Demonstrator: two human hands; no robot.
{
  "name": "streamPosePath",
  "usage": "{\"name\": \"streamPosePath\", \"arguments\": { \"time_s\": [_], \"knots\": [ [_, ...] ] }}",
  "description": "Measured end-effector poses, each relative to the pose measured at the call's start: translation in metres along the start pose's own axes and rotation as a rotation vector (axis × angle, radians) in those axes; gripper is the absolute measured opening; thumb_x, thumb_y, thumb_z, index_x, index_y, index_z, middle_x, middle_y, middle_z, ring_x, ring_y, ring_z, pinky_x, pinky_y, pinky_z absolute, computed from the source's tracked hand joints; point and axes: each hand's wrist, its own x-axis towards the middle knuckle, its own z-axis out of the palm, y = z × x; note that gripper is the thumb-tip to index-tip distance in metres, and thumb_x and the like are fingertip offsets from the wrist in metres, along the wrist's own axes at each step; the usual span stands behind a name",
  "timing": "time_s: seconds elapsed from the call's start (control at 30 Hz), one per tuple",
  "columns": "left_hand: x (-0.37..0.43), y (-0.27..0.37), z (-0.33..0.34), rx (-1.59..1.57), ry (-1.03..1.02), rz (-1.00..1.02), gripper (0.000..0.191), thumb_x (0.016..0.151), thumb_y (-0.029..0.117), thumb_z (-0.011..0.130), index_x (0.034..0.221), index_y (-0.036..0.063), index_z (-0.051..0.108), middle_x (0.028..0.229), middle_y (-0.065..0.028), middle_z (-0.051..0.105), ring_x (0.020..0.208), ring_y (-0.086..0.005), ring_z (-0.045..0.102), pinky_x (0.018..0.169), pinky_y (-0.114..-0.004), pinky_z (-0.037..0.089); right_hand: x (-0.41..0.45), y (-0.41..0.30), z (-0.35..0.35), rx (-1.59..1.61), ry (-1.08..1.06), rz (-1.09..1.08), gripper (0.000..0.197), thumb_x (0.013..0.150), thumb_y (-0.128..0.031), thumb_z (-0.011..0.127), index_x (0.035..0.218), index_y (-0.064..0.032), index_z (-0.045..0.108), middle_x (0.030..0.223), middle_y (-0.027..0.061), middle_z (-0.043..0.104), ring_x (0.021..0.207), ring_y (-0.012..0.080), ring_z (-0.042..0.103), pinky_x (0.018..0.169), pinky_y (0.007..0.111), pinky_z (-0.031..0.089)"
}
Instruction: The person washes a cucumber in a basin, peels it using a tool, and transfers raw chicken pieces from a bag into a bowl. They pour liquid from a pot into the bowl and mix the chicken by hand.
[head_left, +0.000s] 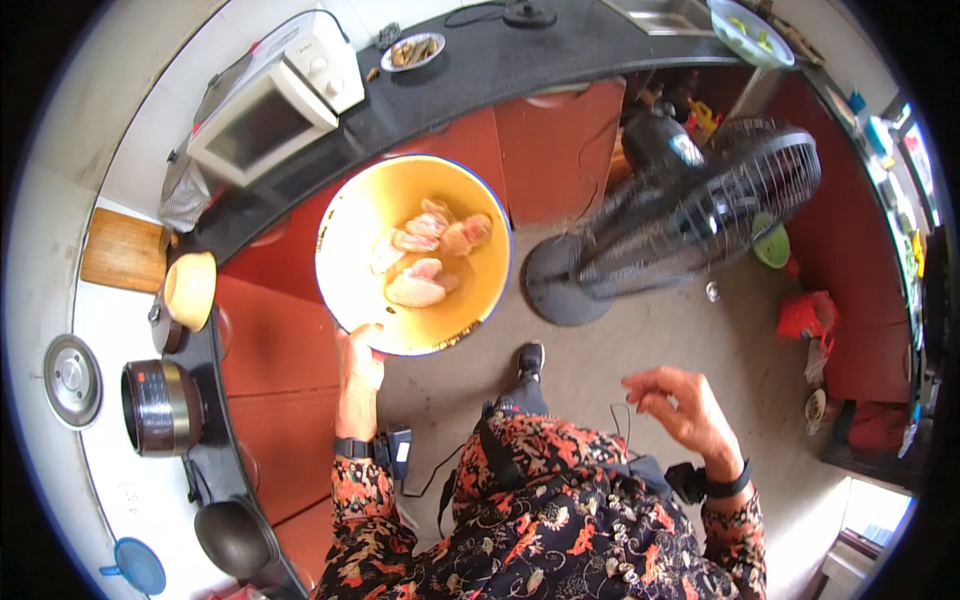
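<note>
My left hand (363, 358) grips the lower left rim of a yellow enamel basin (469, 300) with a blue edge and chipped spots. Several pieces of raw poultry (420, 285) lie in the basin, which is tilted so that its inside faces the camera. The fingers of that hand under the basin are hidden. To the right, over the floor, my right hand (671, 405) is held up with its fingers loosely bent and apart, touching nothing. Each wrist bears a dark band.
A black standing fan (697, 217) is on the floor ahead to the right. Dark counters carry a white microwave (277, 105), a plate of food (412, 52), a yellow bowl (196, 291), a cooker pot (161, 409) and a wok (234, 536). A red bucket (804, 315) stands by the right cabinets.
</note>
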Motion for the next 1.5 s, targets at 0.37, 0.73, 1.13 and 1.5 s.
{"name": "streamPosePath", "arguments": {
  "time_s": [0.37,0.73,1.13,1.5],
  "knots": [
    [-0.091,-0.052,0.070,0.151,-0.403,-0.295,0.024,0.071,-0.005,0.057,0.094,-0.0084,0.062,0.087,-0.0093,0.066,0.076,-0.0158,0.064,0.072,-0.029,0.052,-0.016,0.054,-0.006,0.157,0.035,0.185,0.087,0.084,-0.062,0.054,0.142,-0.0020,0.030,0.108,0.0148,0.062,0.075,0.0164,0.064,0.056,0.026,0.053],
    [-0.069,-0.044,0.154,0.285,-0.654,-0.227,0.018,0.076,0.004,0.059,0.090,-0.0066,0.062,0.080,-0.0063,0.064,0.068,-0.0131,0.061,0.064,-0.027,0.050,-0.006,0.082,-0.028,0.547,0.235,0.273,0.043,0.080,-0.021,0.058,0.116,0.0010,0.049,0.085,0.0092,0.064,0.053,0.0104,0.056,0.040,0.020,0.043],
    [-0.085,-0.061,0.205,1.050,-0.451,1.053,0.056,0.076,0.008,0.069,0.126,-0.0040,0.048,0.110,-0.0207,0.058,0.095,-0.0352,0.059,0.086,-0.038,0.048,-0.007,0.106,-0.031,0.559,0.470,0.259,0.027,0.074,-0.012,0.052,0.094,0.0063,0.056,0.069,0.0080,0.059,0.045,0.0122,0.051,0.037,0.022,0.040],
    [-0.098,-0.159,0.327,1.121,-0.844,0.070,0.121,0.059,0.053,0.080,0.141,-0.0110,0.018,0.131,-0.0417,0.031,0.115,-0.0474,0.051,0.097,-0.040,0.045,-0.037,0.125,-0.077,0.524,0.483,0.320,0.030,0.076,-0.009,0.050,0.101,0.0066,0.055,0.073,0.0085,0.061,0.046,0.0133,0.053,0.038,0.023,0.041]
  ]
}}
